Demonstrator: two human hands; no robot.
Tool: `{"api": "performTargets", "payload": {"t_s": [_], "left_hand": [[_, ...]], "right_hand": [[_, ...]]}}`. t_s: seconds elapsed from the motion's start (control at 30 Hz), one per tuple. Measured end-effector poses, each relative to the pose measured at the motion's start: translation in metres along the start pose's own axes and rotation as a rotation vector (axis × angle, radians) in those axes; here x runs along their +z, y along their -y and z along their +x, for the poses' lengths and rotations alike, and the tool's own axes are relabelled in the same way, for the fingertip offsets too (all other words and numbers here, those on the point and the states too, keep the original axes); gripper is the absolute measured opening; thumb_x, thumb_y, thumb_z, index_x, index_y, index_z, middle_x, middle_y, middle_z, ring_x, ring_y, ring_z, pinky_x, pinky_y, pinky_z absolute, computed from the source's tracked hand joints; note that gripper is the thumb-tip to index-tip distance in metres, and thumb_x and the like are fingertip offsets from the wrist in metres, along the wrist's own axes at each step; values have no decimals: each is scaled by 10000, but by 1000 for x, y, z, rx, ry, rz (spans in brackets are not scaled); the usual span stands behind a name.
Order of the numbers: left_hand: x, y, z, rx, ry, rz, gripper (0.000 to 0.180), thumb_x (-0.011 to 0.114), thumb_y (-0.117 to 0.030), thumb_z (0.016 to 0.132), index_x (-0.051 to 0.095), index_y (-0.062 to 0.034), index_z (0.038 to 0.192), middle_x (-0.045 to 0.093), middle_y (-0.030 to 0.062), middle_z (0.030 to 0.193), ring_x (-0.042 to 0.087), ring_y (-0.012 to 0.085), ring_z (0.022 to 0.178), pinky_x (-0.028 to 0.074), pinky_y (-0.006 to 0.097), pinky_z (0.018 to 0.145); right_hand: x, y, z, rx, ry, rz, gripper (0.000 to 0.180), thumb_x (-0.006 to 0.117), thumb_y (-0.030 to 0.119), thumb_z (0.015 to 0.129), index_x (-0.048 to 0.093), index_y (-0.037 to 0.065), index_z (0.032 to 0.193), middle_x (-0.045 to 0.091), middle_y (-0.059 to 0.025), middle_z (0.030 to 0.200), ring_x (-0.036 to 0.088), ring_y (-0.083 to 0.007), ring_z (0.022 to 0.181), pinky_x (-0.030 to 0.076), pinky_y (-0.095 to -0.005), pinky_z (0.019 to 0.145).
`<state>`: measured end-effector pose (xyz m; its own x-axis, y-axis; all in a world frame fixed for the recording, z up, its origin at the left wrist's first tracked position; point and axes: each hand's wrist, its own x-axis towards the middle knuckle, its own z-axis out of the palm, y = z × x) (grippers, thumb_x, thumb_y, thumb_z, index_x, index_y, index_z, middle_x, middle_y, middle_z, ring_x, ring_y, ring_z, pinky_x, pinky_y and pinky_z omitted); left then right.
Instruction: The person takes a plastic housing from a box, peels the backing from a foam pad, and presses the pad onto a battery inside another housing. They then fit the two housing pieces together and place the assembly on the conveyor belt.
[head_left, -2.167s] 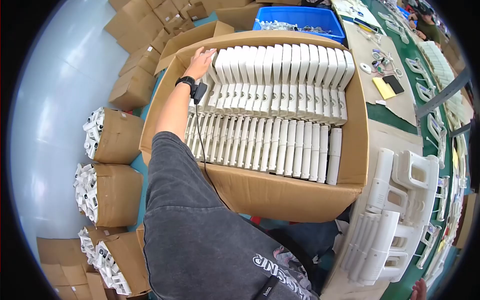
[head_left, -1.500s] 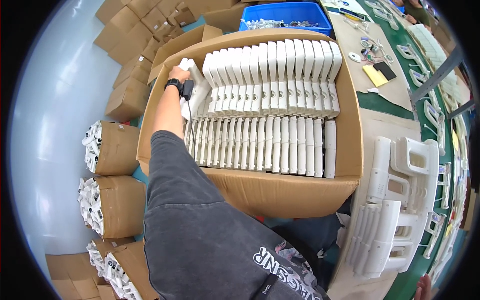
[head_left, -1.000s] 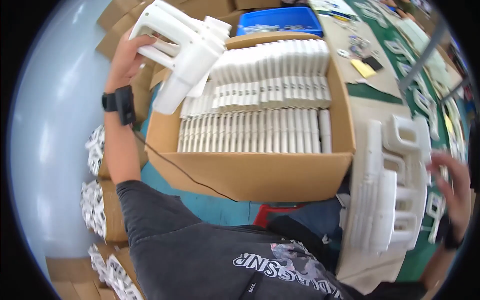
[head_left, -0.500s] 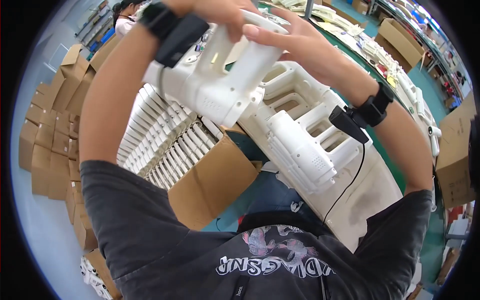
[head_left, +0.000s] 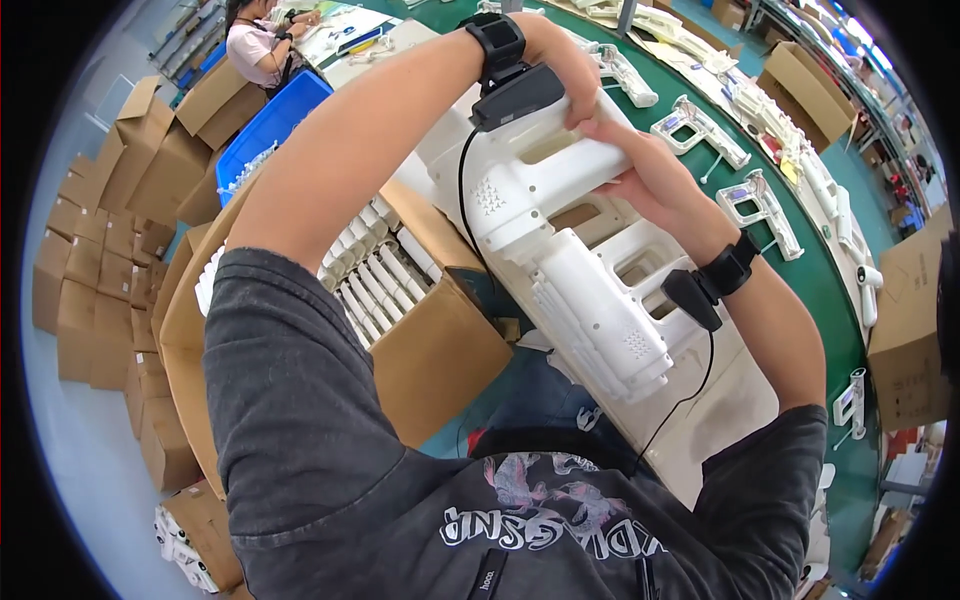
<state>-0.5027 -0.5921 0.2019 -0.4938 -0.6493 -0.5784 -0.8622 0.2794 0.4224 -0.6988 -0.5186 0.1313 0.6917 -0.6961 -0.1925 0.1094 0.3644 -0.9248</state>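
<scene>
Housing, white, extends toward the wearer from both hands gripping its far end.

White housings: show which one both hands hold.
The white housing farther from the shirt, its handle gripped by left hand and right hand; the stacked housing nearest the shirt is not held.

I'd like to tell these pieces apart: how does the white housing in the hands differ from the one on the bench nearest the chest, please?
The held white housing has the left hand and right hand on it; the bench white housing has neither. The held white housing lies farther from the chest, the bench white housing nearer. Both have a looped handle and a grille of small holes.
</scene>
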Motion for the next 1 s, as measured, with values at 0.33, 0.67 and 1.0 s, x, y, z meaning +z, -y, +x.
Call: {"api": "performTargets", "payload": {"t_s": [0.33,0.67,1.0], "left_hand": [[40,-16,-101,189,-1082,214,325,638,-197,827,682,26,1059,680,229,1080,649,324,1032,499,395,923],[134,80,-108,-442,-992,-1215,869,539,-602,948,186,-118,1577,178,225,1611,329,396,1420,350,639,1064],[169,95,-66,-113,-705,-1729,968,129,-857,865,197,-206,1579,228,169,1613,218,434,1468,140,758,1084]], "right_hand": [[-29,-28,8,-29,-71,216,477,671,199,937,505,-17,1329,594,-111,1261,603,-233,1143,484,-421,1008],[-34,-41,5,-17,-128,101,501,671,228,935,496,19,1355,595,-107,1264,602,-233,1156,492,-426,1002],[-29,-30,4,109,-89,136,504,649,203,948,456,11,1372,576,-127,1280,573,-263,1217,463,-467,1067]]}}
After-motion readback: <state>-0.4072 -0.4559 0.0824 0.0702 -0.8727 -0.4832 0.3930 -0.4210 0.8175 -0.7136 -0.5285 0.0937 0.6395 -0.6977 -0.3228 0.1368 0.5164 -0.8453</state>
